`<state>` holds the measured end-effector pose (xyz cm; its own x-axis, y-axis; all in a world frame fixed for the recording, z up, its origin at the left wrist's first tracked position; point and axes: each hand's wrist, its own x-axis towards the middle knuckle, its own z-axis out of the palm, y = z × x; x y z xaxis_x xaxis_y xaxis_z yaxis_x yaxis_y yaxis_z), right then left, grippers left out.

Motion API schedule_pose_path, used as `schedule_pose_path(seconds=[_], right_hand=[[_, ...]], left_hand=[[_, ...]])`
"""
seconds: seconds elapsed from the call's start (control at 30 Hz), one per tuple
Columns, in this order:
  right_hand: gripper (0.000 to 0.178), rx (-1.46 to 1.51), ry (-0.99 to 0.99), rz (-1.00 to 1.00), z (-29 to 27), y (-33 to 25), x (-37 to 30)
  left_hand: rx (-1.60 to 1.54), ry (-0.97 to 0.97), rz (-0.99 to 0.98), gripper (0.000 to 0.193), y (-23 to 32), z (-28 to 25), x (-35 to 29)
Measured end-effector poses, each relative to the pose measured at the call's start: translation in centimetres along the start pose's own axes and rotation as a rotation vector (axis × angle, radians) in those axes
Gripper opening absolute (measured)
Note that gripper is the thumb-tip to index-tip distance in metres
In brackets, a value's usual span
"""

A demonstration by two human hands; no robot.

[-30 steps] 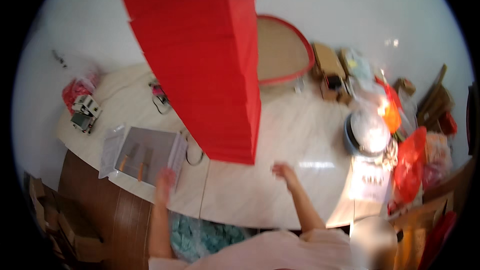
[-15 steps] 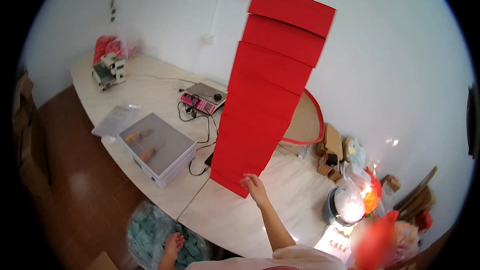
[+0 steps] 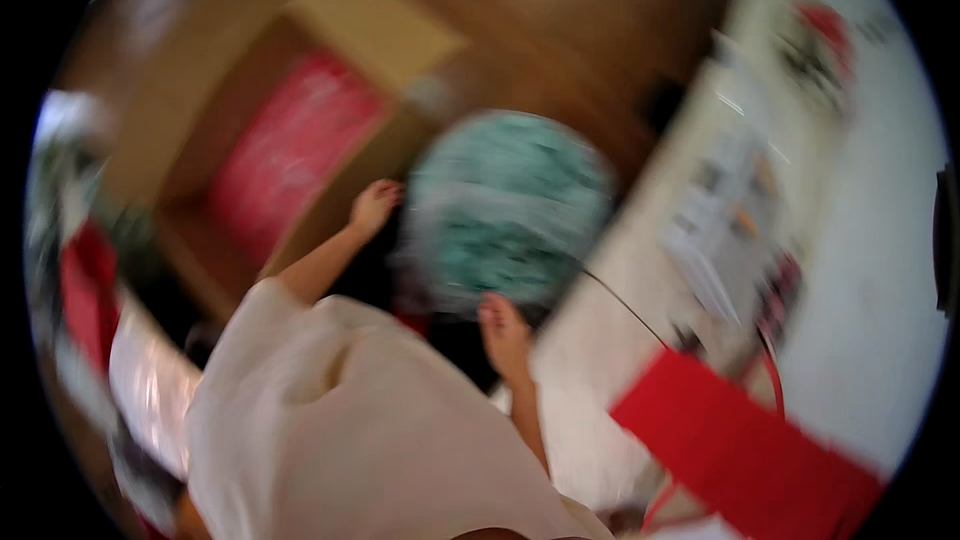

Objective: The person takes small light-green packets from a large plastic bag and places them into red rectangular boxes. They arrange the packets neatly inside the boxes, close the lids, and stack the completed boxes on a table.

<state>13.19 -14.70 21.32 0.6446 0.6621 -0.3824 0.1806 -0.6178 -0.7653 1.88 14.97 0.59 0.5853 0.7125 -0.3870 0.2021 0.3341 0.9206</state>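
Observation:
A round, clear plastic bag full of green pieces point(image 3: 510, 195) stands in front of me, below the table's edge. My left hand point(image 3: 376, 208) is at its left side, next to the wall of an open cardboard box point(image 3: 385, 30). The fingers look loosely bent and apart, with nothing seen in them. At the bag's near rim is my right hand point(image 3: 506, 338), fingers pointing up toward it and holding nothing that I can see. Blur hides whether either hand touches the bag. The long red panel point(image 3: 745, 445) lies at the lower right, by the table.
Pink-red plastic-wrapped goods point(image 3: 300, 145) fill part of the box. On the pale table point(image 3: 600, 370) to the right are a white-sided box point(image 3: 715, 230) and, farther back, a blurred machine point(image 3: 810, 60). A black cable point(image 3: 628, 308) crosses the table.
The view has swung left and down from the table to the bag and the box. My right hand has left the red panel and come to the bag. The picture is blurred now.

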Motion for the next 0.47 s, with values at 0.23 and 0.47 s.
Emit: schedule_pose_path(seconds=[0.23, 0.47], right_hand=[[0.027, -0.093, -0.151, -0.362, 10.6, -3.2, 15.7], [0.023, -0.320, -0.268, -0.917, 32.5, -7.6, 22.1]], left_hand=[[0.636, 0.905, -0.061, 0.020, -9.4, -25.3, -5.0], [0.432, 0.724, -0.527, 0.047, -25.1, -38.9, -9.1]])
